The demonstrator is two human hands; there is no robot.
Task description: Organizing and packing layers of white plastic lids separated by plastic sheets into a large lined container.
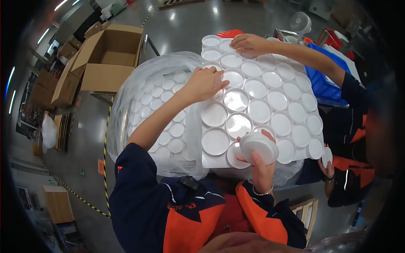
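Note:
Rows of shallow white round lids (256, 87) cover a white sheet (206, 161) on the stack before me. My left hand (206, 84) reaches over the sheet's left side, its fingers and thumb bent around the rim of a lid that it mostly hides. Low over the near edge, my right hand (262, 168) grips a small stack of white lids (258, 147), tilted, with fingers and thumb around the sides. Across the sheet, a co-worker's hand (249, 44) touches lids at the far left corner. That person's other hand (328, 168) holds a white lid (327, 156).
On the left stands another stack of white lids (177, 129) wrapped in clear plastic film (122, 114). An open cardboard box (107, 78) is beyond it. To the right are a blue bin (327, 74) and a white fan (301, 22). A wooden pallet (311, 215) lies near my right side.

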